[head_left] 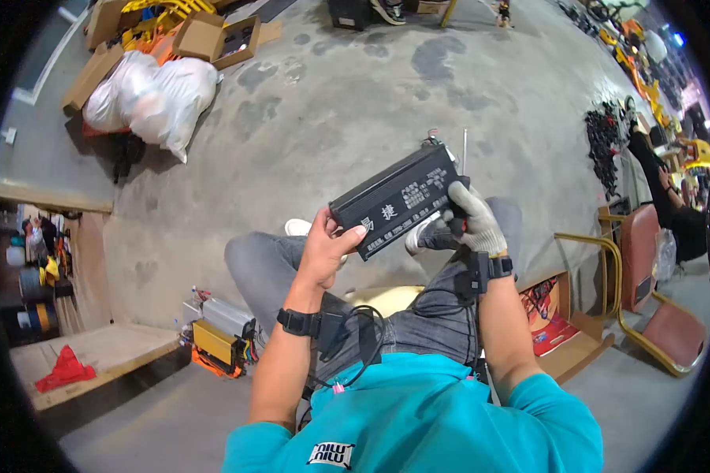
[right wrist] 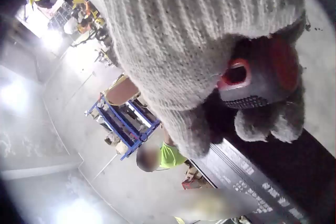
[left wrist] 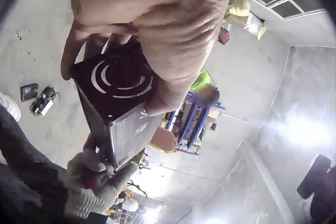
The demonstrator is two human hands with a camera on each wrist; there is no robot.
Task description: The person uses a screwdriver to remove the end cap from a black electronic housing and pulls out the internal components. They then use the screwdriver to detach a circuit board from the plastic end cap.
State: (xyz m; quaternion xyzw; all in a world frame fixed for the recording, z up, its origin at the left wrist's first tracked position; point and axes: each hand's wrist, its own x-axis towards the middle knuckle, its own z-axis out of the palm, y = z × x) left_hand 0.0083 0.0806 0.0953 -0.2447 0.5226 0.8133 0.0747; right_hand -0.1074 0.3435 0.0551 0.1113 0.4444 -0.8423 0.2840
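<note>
A black rectangular metal box [head_left: 394,201] with white lettering is held up over the lap, tilted. The bare left hand [head_left: 327,246] grips its left end, thumb on the lettered face; in the left wrist view that hand [left wrist: 152,29] wraps the end with curved vent slots [left wrist: 123,79]. The gloved right hand [head_left: 477,221] holds the box's other end together with a screwdriver, whose metal shaft [head_left: 464,151] points up past the box. In the right wrist view the glove [right wrist: 173,50] curls round the black and red handle [right wrist: 262,74]. Wires [head_left: 431,138] show at the box's far end.
On the floor at the left stands a silver and yellow unit [head_left: 217,343] with wires. White bags [head_left: 154,98] and cardboard boxes lie at the upper left. An open carton [head_left: 572,347] and a red-brown chair [head_left: 639,252] are at the right. A low platform [head_left: 118,355] bears red cloth.
</note>
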